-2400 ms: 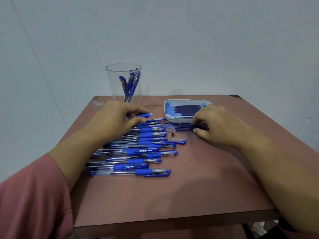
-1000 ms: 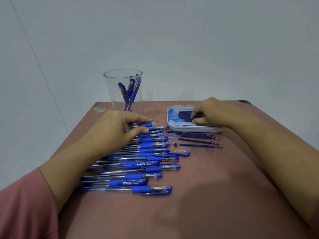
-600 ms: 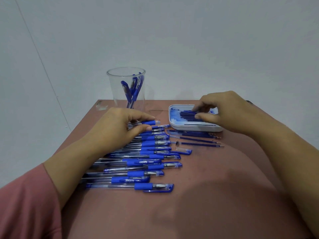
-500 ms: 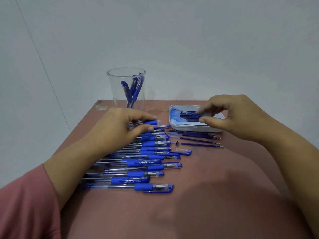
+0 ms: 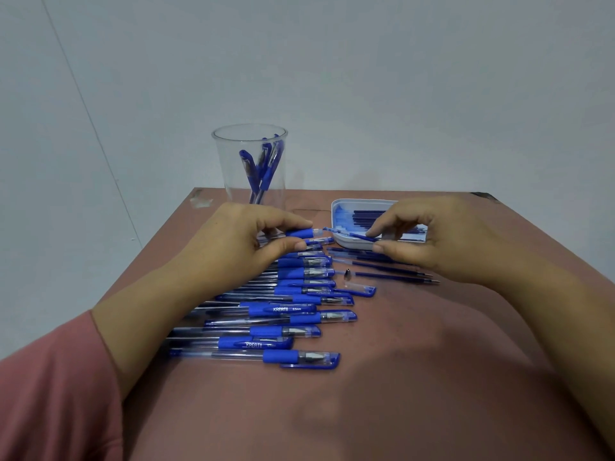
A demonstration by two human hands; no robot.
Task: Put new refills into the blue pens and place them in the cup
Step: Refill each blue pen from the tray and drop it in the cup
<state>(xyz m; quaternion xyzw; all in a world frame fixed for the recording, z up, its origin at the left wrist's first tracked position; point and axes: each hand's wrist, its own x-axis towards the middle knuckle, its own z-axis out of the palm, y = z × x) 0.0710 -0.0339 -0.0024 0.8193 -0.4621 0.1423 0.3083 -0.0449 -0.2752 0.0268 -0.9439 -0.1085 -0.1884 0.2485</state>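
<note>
Just above KREATI-printed pens (image 5: 281,309), left hand (image 5: 239,242) grips pen (image 5: 301,233); right hand (image 5: 442,242) pinches refill (image 5: 349,233)

The left hand (image 5: 246,241) hides most of its pen (image 5: 301,233); the tray (image 5: 349,244) seems half covered.

Reddish-brown table (image 5: 399,377) against a pale grey wall (image 5: 366,78); a clear tape scrap (image 5: 199,198) near its far left corner; a dark chip (image 5: 482,195) at the far right corner.

Head-worn camera looks forward-down, close over the table (image 5: 416,377).
</note>
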